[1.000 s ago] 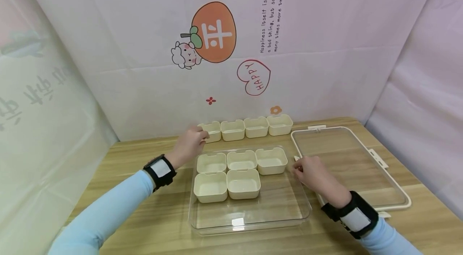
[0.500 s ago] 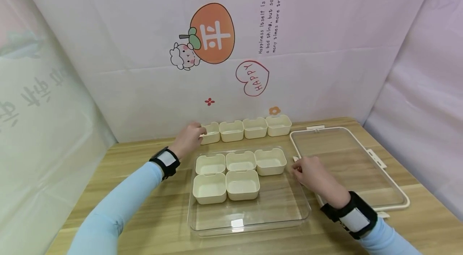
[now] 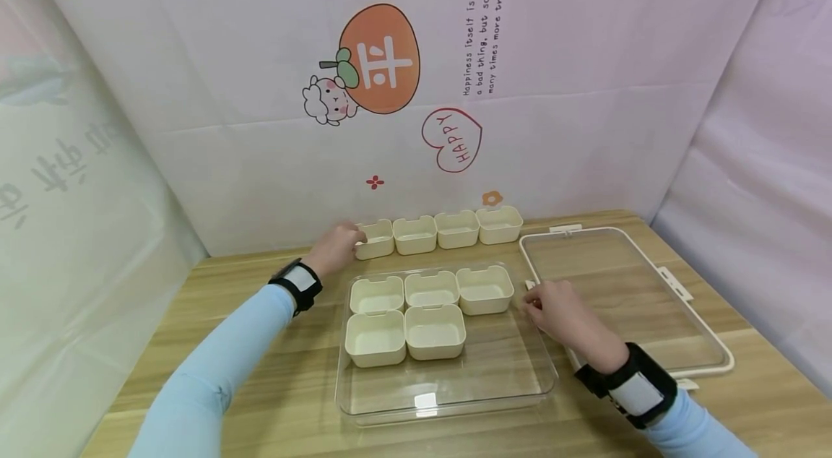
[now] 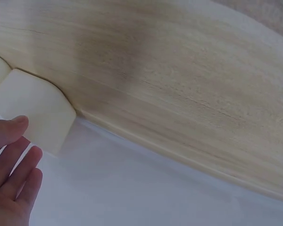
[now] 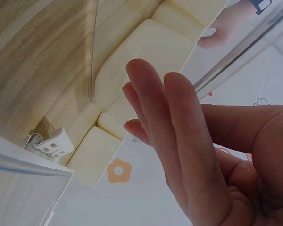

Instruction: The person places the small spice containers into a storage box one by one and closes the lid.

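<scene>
My left hand is at the left end of the back row, its thumb and fingers pinching the rim of a small cream box. In the left wrist view the thumb lies over that box's wall. A clear tray holds several matching boxes: three along its far side, and two in front, including a front-left box. At the tray's right edge, my right hand pinches the rim, which passes between thumb and fingers in the right wrist view.
Three more cream boxes, one of them a right-end box, continue the back row against the printed cloth. To the right of the tray lies a clear lid with a white frame and clips, on the wooden table.
My left hand has shifted slightly at the leftmost back box and settled on its rim; the box stays in its row. My right hand stays at the tray's edge.
</scene>
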### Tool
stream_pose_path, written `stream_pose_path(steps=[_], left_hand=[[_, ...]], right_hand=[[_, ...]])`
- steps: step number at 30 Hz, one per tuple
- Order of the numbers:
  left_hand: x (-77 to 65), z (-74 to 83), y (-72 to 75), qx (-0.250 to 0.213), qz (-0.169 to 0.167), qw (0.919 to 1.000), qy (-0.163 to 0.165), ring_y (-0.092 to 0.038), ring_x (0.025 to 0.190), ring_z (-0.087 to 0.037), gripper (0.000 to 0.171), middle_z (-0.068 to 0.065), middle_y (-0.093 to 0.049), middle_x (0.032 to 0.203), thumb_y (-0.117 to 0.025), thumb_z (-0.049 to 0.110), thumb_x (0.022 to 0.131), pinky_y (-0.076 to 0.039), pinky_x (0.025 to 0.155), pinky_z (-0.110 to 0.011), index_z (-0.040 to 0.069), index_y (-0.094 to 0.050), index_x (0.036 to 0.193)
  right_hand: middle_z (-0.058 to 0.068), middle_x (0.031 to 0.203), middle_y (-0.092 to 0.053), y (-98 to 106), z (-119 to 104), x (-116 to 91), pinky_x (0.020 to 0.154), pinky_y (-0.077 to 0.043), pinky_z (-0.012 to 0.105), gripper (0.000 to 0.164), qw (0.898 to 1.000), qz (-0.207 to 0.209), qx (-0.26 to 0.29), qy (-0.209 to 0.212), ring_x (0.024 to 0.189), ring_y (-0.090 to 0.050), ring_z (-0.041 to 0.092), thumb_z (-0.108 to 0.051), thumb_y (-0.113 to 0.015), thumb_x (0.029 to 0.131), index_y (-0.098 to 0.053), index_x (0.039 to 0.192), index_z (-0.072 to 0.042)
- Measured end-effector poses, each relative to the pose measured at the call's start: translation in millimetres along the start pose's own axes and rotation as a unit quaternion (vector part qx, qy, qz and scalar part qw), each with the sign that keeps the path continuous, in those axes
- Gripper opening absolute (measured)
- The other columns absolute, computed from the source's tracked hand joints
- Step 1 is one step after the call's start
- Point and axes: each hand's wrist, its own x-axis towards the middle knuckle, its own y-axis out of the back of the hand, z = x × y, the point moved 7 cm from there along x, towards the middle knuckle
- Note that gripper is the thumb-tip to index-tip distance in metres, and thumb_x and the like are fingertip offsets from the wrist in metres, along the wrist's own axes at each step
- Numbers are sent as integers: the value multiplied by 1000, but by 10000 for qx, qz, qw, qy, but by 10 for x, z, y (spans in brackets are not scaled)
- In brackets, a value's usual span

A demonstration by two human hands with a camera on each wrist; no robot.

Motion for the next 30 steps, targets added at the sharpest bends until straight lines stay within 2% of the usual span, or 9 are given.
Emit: stream_pose_path(steps=[6,11,17,23,30], left_hand=[[-9,-40,-34,-37,-184,9997,145,-66,86,-28,29,-14,-71,92,-63,-14,70,-54,77,-37,-2,-72,95],[-15,-56,-52,-84,-138,9997,159,-65,80,-25,28,-12,-70,88,-63,-14,70,-53,73,-36,0,-72,93],[-10,-72,-78,-162,-95,9998,109,-48,63,-15,23,-2,-59,68,-58,-16,71,-42,59,-29,3,-69,78],[-8,-71,-85,-264,-103,9996,98,-45,62,-14,20,-2,-57,66,-58,-15,73,-41,59,-28,2,-68,74],[-13,-66,-65,-177,-168,9996,110,-46,64,-14,22,-2,-54,70,-59,-15,73,-42,60,-29,3,-70,80]], right_hand=[[-5,56,-51,1,-7,5,47,-35,20,8,10000,11,-35,35,51,-42,6,-4,-67,80,-73,75,-6],[-5,56,-52,-1,-6,9,46,-36,21,8,10000,-60,38,-23,51,-43,7,-4,-67,80,-74,77,-5],[-4,58,-54,5,-16,3,46,-36,21,8,9999,-87,51,-30,52,-44,7,-4,-66,81,-74,81,-3],[-5,57,-53,12,-22,-4,47,-36,21,8,9999,-49,102,26,52,-44,6,-3,-66,80,-73,77,-5],[-5,57,-54,8,-6,1,47,-37,21,8,9999,-100,72,-37,52,-44,7,-4,-66,81,-74,78,-4]])
